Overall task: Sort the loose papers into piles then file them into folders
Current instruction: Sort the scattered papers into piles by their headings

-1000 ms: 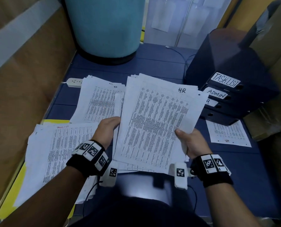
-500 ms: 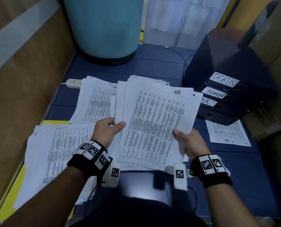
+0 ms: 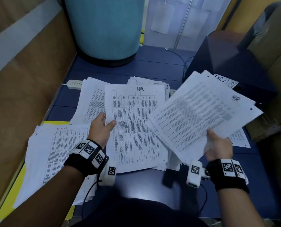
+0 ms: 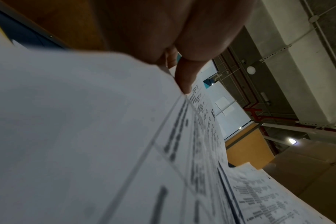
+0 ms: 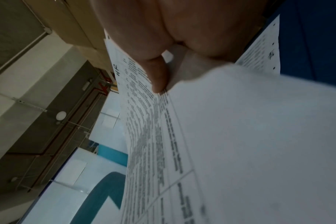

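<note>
Head view: the right hand [image 3: 218,147] pinches an HR sheaf [image 3: 202,112] aloft toward the binders [image 3: 231,76] (likely for filing) while the left hand [image 3: 102,126] grips the remaining stack [image 3: 135,128].
Wrist views: each thumb [image 4: 184,77] clamps paper against unseen fingers.

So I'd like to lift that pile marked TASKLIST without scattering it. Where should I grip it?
Grip the tasklist pile along its near long edge, coming from your own side, thumb on top and fingers beneath. It lies flat but fanned, its far right corner tucked under the left hand and the HR sheets.
</note>
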Motion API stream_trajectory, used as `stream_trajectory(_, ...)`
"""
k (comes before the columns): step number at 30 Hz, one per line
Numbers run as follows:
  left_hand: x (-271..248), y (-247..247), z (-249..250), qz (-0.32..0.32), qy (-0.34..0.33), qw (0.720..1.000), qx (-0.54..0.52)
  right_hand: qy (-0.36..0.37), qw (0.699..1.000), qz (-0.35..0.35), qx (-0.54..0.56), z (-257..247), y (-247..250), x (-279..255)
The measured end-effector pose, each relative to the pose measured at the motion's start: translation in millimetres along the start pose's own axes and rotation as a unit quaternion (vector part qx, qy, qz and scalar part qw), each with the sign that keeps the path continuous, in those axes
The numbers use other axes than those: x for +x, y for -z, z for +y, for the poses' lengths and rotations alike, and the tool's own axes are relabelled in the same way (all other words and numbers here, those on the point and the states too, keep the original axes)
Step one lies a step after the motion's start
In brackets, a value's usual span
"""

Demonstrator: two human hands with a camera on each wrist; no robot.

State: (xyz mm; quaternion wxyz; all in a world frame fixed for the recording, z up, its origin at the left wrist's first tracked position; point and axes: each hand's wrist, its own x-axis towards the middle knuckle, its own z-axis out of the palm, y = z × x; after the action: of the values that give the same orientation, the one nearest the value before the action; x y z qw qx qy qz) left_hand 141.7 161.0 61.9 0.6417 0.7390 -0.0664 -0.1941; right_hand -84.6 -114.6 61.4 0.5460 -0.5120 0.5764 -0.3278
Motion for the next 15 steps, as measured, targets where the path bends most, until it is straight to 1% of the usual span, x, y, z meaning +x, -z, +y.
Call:
stream_trajectory(3, 1, 0, 0, 0.004, 0.004, 1.000, 0.007, -0.011, 1.000, 0.002, -0.020, 0, 14, 8)
stream_trajectory(5, 1, -2, 0, 0.000, 0.000, 1.000, 0.007, -0.001, 1.000, -0.021, -0.004, -2, 14, 7)
stream_trajectory(8, -1, -4, 2, 0.003, -0.024, 0.999, 0.026, 0.033, 0.997, -0.064, 0.016, -7, 11, -5)
stream_trajectory(11, -1, -5, 2, 0.021, -0.038, 0.998, 0.048, 0.049, 0.991, -0.118, 0.040, -9, 5, -17)
stream_trajectory(15, -6, -5, 6, -0.016, -0.074, 0.996, 0.052, 0.061, 0.978, -0.194, 0.037, -10, -10, -25)
